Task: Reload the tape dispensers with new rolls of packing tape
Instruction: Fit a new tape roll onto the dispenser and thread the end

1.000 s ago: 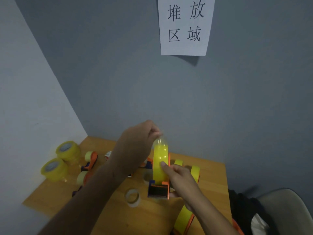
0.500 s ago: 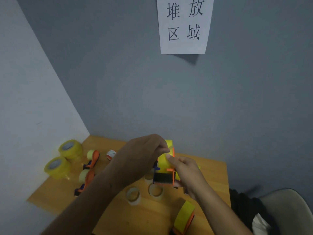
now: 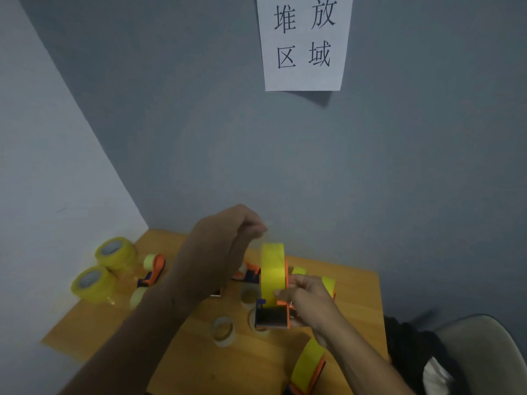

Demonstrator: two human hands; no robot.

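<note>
1. Grey walls meet in a corner behind a wooden counter [image 3: 356,295]; a paper sign [image 3: 303,42] with printed characters hangs on the far wall.
2. Tape dispenser [image 3: 272,316], orange and black, held above the middle of the counter; yellow roll [image 3: 273,273] seated in it on edge, its flat faces turned left and right, so its axle runs across the view.
3. Right hand [image 3: 309,303]: grasping the dispenser from the right side, fingers curled round the frame, thumb lying against the lower face of the roll.
4. Left hand [image 3: 216,252]: raised up and to the left of the roll, fingertips drawn together at the top (whether a thin film of tape is pinched there cannot be told; blurred).
5. Governing relation: the roll's top lies just below and to the right of the left fingertips, apart from them. The left hand is the free one, so any threading of the tape end down toward the dispenser's mouth would likely fall to it.
6. Spare rolls [image 3: 115,253] stand near the counter's left edge; another loaded dispenser [image 3: 308,366] lies at the near edge (spent cores [image 3: 224,330] beside it).
</note>
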